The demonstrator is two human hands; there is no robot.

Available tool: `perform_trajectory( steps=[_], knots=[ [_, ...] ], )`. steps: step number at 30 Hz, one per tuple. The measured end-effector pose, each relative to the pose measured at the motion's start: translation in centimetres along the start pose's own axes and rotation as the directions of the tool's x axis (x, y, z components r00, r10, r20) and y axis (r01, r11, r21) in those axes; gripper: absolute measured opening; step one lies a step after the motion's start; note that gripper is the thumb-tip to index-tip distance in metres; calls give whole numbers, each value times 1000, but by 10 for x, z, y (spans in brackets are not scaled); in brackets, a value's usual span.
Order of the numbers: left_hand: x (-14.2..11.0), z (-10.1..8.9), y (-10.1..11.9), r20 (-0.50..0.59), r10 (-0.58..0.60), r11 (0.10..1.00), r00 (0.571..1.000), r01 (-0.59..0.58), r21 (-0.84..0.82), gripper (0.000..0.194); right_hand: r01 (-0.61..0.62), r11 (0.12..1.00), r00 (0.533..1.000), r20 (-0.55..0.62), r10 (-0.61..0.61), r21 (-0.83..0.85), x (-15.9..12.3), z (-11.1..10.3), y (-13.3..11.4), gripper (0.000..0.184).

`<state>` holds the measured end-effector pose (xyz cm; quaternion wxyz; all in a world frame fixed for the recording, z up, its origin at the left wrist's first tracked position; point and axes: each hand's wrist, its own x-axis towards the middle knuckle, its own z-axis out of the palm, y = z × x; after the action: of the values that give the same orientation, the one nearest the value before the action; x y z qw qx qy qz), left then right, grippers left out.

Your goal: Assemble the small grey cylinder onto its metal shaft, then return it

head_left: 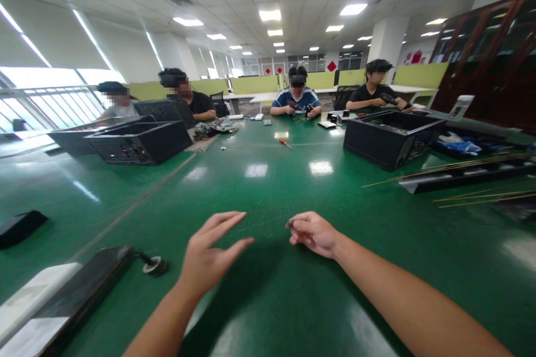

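Observation:
My left hand (209,254) hovers over the green table (268,189) with fingers stretched out and apart, holding nothing. To its right, my right hand (313,232) is closed in a pinch on a tiny dark part (290,224) at its fingertips, too small to name. The two hands are about a hand's width apart. A small round dark piece with a stem (153,265) lies on the table left of my left hand.
A flat black panel (62,301) lies at the near left. Open black computer cases (140,142) (387,136) stand left and right. Thin rods (481,196) and a black rail (464,175) lie right. A red screwdriver (285,143) lies mid-table. Several people sit at the far end.

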<state>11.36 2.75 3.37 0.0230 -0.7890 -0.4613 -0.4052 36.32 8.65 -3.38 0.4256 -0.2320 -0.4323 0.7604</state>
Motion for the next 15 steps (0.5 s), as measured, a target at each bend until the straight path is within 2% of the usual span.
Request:
perform_trajectory(
  steps=[1,3,5,7,9,11,13,15],
  knots=[
    [10,17,10,83,48,992,995,-38,-118,44,-17,1000,999,30,17,4,-1,2,1,37],
    [24,50,27,144,121,943,982,-68,-326,35,-32,999,997,64,31,13,-2,3,3,40],
    [31,73,38,117,113,887,987,-47,-458,23,-33,999,997,75,31,28,-2,2,3,43],
    [34,82,43,91,45,861,995,8,-509,14,-33,999,996,89,29,44,0,-1,3,47],
    [34,75,40,71,-50,880,996,78,-469,13,-56,998,990,130,52,28,2,-4,2,52],
    [32,52,30,-5,-164,926,986,152,-344,21,-86,996,981,176,86,-9,3,-6,2,55],
    [25,19,12,-159,-271,956,949,246,-160,30,-109,993,973,199,116,-45,4,-7,2,52],
    [11,-19,-13,-331,-339,930,881,368,26,29,-117,991,971,200,128,-66,4,-8,2,47]
  ],
)
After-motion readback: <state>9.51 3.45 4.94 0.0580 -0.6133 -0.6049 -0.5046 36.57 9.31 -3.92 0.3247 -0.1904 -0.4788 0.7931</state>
